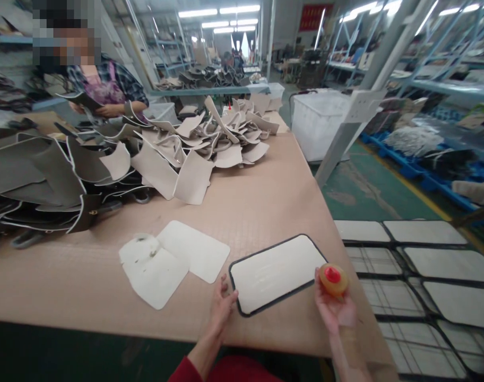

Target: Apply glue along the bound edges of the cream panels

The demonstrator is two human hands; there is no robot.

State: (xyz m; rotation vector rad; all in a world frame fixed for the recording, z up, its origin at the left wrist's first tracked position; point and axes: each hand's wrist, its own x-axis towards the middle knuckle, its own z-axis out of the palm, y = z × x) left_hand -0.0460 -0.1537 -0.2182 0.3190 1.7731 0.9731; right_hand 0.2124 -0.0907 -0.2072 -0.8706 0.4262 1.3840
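A white rounded panel with a black edge (277, 271) lies flat on the tan table (266, 207) in front of me. My left hand (223, 306) rests on its near left corner, fingers pressed on the edge. My right hand (334, 307) is by the panel's right end and grips a small yellowish glue bottle with a red cap (333, 279). Two white cut pieces (170, 260) lie overlapping to the left of the panel.
Heaps of beige (202, 143) and dark grey (31, 175) cut pieces cover the table's far and left parts. A person in a plaid shirt (102, 85) works at the far left. A wire rack with white panels (421, 265) stands at my right; a white bin (321, 122) behind.
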